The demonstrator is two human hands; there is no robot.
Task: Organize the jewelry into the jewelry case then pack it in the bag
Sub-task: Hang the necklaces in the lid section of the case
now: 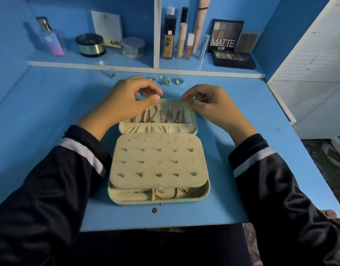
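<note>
Curling over jewelry case (208, 190) lid: left hand (127, 101), right hand (213, 105) (grasp unclear).

Matt, seemingly velvety earring panel (158, 160); shiny metal rings (179, 81); smooth desk (50, 104).

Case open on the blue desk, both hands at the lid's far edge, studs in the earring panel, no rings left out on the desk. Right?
Wrong on the rings: the head view shows several rings lying on the desk behind the open case, beyond the left hand and right hand. Everything else holds.
</note>
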